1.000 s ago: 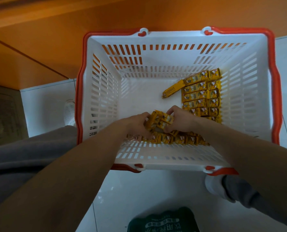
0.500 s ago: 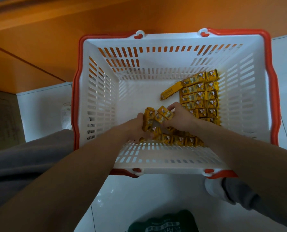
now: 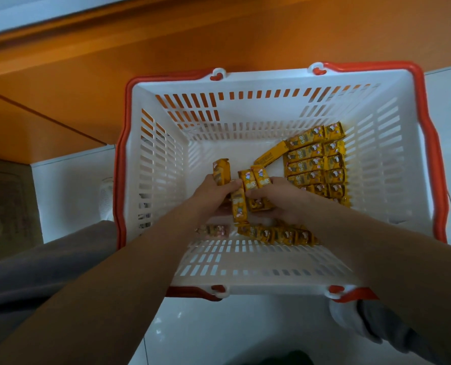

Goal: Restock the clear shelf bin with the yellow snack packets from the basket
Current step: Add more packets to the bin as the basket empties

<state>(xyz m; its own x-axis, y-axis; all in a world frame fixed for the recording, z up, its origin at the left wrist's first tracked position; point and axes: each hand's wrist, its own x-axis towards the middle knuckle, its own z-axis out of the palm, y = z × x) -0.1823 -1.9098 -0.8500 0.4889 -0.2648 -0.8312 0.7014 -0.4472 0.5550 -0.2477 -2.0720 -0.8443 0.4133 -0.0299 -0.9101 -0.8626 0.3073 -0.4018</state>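
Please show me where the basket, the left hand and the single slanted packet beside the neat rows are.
basket (image 3: pixel 266 80), head view, white far rim.
left hand (image 3: pixel 214 191), head view, back of the hand.
slanted packet (image 3: pixel 271 155), head view, middle of its yellow face.

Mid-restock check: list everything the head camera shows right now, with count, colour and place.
basket: one, white with red rim, centre of view.
stacked packets: many, yellow, tidy pile at the basket's far right.
loose packet: one, yellow, slantwise left of that pile.
near-wall packets: one row, yellow, along the basket's near wall.
held packets: several, yellow, above the basket's bottom.
orange unit: one, behind the basket.
floor: white tiles, under the basket.
dark object: one, cut off at the bottom edge.
shoes: two, white, at the basket's left side and near right corner.
trousers: grey, lower left.
left hand: one, gripping held packets.
right hand: one, gripping held packets.
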